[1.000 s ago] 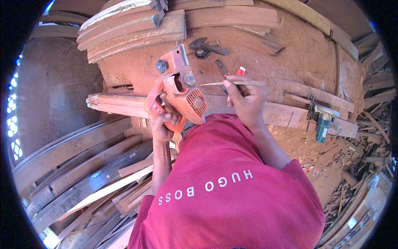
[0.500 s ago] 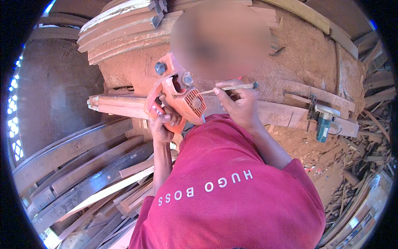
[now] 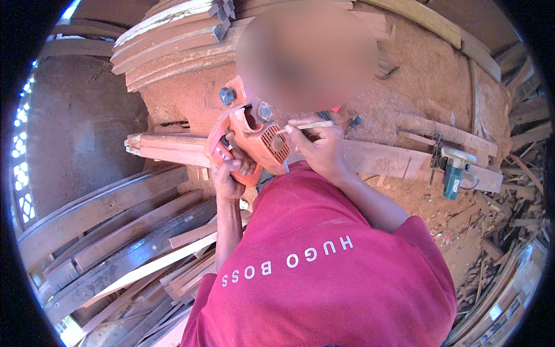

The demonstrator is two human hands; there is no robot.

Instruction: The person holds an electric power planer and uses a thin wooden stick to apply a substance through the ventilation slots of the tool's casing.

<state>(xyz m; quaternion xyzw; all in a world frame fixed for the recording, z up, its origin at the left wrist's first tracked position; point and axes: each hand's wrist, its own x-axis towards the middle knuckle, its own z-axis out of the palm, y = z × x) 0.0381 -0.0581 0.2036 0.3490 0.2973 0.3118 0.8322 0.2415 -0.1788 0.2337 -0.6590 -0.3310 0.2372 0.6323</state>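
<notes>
1. Down at the near edge of the sawdust-covered workbench (image 3: 404,110), the left hand (image 3: 230,173) is closed around the underside of an orange chainsaw body (image 3: 254,139), fingers curled over its rear handle.
2. The right hand (image 3: 321,147) pinches a thin pale stick (image 3: 306,125), its tip touching the chainsaw's vented side cover.
3. The chainsaw sits tilted over a long plank (image 3: 381,159) lying along the bench's near edge.
4. A teal power tool (image 3: 454,173) rests on that plank toward the bench's right end, well apart from both hands.
5. Loose planks (image 3: 115,231) lie stacked below the bench on the left.
</notes>
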